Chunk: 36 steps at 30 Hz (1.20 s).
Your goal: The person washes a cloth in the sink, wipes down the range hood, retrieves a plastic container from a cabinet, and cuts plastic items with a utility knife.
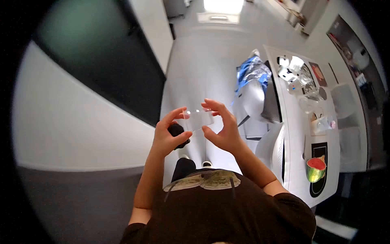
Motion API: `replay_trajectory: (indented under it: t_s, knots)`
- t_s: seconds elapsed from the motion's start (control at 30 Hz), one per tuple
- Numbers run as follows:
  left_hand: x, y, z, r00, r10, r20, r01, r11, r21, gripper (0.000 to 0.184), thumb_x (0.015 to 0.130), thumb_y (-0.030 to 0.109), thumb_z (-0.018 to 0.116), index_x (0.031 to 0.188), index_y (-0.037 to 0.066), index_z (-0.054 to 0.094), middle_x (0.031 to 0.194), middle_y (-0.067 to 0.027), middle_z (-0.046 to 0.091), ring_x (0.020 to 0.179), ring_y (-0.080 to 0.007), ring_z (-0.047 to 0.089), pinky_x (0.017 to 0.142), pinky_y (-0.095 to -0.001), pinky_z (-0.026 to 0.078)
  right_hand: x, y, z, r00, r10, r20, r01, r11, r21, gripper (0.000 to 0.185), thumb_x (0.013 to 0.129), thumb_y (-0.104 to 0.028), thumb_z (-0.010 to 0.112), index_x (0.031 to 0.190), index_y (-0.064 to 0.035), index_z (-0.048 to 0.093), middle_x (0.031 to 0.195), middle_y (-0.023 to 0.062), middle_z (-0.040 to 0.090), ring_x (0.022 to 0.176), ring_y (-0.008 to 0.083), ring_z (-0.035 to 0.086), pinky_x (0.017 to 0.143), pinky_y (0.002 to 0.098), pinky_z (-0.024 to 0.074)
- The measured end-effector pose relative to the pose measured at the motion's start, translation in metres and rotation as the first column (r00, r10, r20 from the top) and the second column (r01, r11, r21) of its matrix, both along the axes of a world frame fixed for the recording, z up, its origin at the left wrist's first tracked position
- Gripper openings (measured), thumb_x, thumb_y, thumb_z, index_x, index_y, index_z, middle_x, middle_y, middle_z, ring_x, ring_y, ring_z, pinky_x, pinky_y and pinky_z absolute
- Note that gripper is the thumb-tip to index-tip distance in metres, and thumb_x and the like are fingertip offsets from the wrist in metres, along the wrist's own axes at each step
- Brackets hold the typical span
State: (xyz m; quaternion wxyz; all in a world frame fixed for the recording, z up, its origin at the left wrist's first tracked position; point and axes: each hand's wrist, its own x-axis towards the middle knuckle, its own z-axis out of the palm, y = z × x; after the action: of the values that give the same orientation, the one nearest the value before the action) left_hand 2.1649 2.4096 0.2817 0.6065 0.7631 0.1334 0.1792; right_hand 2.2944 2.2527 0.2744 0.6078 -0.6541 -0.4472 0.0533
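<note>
A small clear see-through container (198,120) is held up in front of my body, between both hands. My left hand (167,133) grips its left side, thumb below and fingers above. On the right side, my right hand (222,131) holds it with curved fingers and thumb. A dark, bunched black thing (176,130) shows in or behind my left palm; its kind and whether I hold it cannot be made out. The contents of the container, if any, are too faint to tell.
To the right stands a long white table (295,162) with a cut watermelon (316,170) on a dark mat, a bottle (324,123) and clear containers. White chairs (271,148) line its near side, one with a blue-and-silver bag (252,73). A white wall or cabinet (81,118) is at left.
</note>
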Motion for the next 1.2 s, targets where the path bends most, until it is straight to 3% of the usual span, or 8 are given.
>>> replay_trajectory:
  t_s: [0.03,0.17,0.4,0.47,0.6,0.8,1.0,1.2]
  knots:
    - [0.021,0.019,-0.014,0.999,-0.029,0.037,0.026,0.997,0.069,0.066,0.063,0.012,0.076,0.125,0.007,0.055,0.102,-0.0071,0.063,0.066,-0.0061,0.055,0.057,-0.0194,0.044,0.016,0.011,-0.006,1.000,-0.006,-0.003,0.006,1.000,-0.001,0.063,0.069,-0.007,0.065,0.129,-0.0057,0.046,0.115,0.0122,0.061,0.102,0.0220,0.060,0.085,0.0345,0.0459]
    - [0.105,0.082,-0.034,0.989,-0.142,0.045,0.144,0.989,-0.020,0.067,0.063,0.009,0.075,0.127,0.005,0.054,0.103,-0.0075,0.064,0.068,-0.0053,0.055,0.057,-0.0186,0.043,0.081,0.057,-0.020,0.994,-0.102,-0.023,0.101,0.994,-0.043,0.062,0.070,-0.007,0.064,0.129,-0.0055,0.045,0.115,0.0126,0.061,0.103,0.0210,0.060,0.085,0.0340,0.0452]
    - [0.277,0.206,-0.024,0.924,-0.383,0.022,0.383,0.924,-0.019,0.063,0.065,0.008,0.074,0.125,0.005,0.055,0.103,-0.0067,0.063,0.068,-0.0057,0.054,0.057,-0.0195,0.043,0.202,0.165,-0.019,0.929,-0.363,-0.072,0.360,0.932,-0.049,0.060,0.071,-0.011,0.065,0.128,-0.0077,0.046,0.109,0.0148,0.061,0.099,0.0264,0.060,0.085,0.0372,0.0473]
    - [0.333,0.229,-0.020,0.881,-0.472,-0.006,0.471,0.881,-0.045,0.062,0.065,0.008,0.074,0.124,0.006,0.056,0.102,-0.0066,0.063,0.066,-0.0054,0.052,0.057,-0.0195,0.043,0.239,0.185,-0.016,0.888,-0.457,-0.058,0.451,0.888,-0.086,0.061,0.071,-0.007,0.065,0.128,-0.0056,0.045,0.112,0.0131,0.062,0.101,0.0229,0.061,0.085,0.0349,0.0465]
    - [0.434,0.243,-0.021,0.805,-0.591,-0.051,0.593,0.805,0.035,0.064,0.065,0.010,0.075,0.125,0.005,0.055,0.100,-0.0073,0.064,0.062,-0.0048,0.048,0.056,-0.0198,0.042,0.305,0.199,-0.018,0.761,-0.646,-0.053,0.637,0.761,-0.126,0.062,0.071,-0.006,0.067,0.128,-0.0036,0.044,0.112,0.0135,0.062,0.102,0.0235,0.061,0.086,0.0347,0.0471]
    - [0.599,0.247,-0.051,0.743,-0.663,-0.087,0.667,0.726,0.166,0.064,0.065,0.012,0.076,0.125,0.004,0.054,0.101,-0.0078,0.065,0.068,-0.0066,0.052,0.061,-0.0214,0.044,0.439,0.211,-0.057,0.653,-0.745,-0.139,0.737,0.666,-0.110,0.060,0.072,-0.005,0.067,0.127,-0.0029,0.045,0.112,0.0140,0.062,0.100,0.0231,0.062,0.084,0.0333,0.0476]
    - [0.770,0.255,-0.034,0.700,-0.680,-0.217,0.702,0.711,0.040,0.060,0.067,0.009,0.072,0.124,0.003,0.054,0.100,-0.0079,0.064,0.071,-0.0074,0.054,0.061,-0.0219,0.045,0.609,0.223,-0.048,0.615,-0.774,-0.152,0.775,0.629,-0.063,0.055,0.072,-0.003,0.066,0.124,-0.0024,0.048,0.112,0.0133,0.060,0.101,0.0238,0.060,0.082,0.0333,0.0492]
    - [0.930,0.242,-0.045,0.634,-0.773,0.009,0.773,0.634,0.009,0.059,0.069,0.010,0.073,0.124,0.000,0.053,0.105,-0.0097,0.062,0.074,-0.0071,0.055,0.061,-0.0216,0.045,0.741,0.213,-0.035,0.524,-0.846,-0.099,0.848,0.529,-0.024,0.052,0.072,-0.001,0.067,0.121,-0.0014,0.050,0.112,0.0130,0.058,0.100,0.0252,0.060,0.082,0.0341,0.0495]
